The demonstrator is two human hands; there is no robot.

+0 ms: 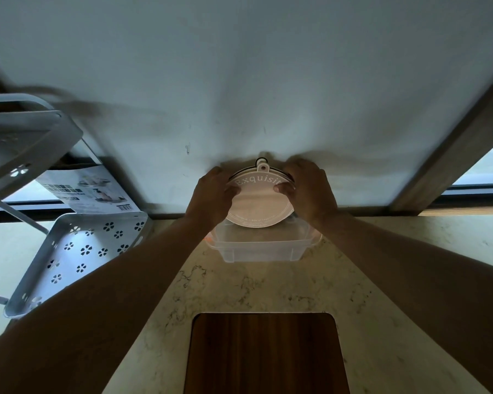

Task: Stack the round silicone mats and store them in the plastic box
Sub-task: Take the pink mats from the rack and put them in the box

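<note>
Marble desk (pixel 268 285) by wall; left hand (pixel 211 194), right hand (pixel 310 189) each grip mats (pixel 259 200) by opposite edges, stack tilted over box (pixel 256 248) for lowering in

From my remote seat: a marble-patterned countertop (pixel 268 285) with grey veining runs toward a plain white wall (pixel 239 81). I take the countertop as my landmark. Set into its near edge lies a dark wooden board (pixel 265 354) with rounded corners. At its left side stands a white metal rack (pixel 77 251), its lower tray punched with flower-shaped holes, an upper tray (pixel 23 143) above it and blurred. Behind the lower tray leans a printed product card (pixel 88 191) bearing a barcode; its text is too small for me to read. Beyond the countertop's far right corner, a wooden frame post (pixel 453 155) slants beside a bright window pane (pixel 487 169).
</note>
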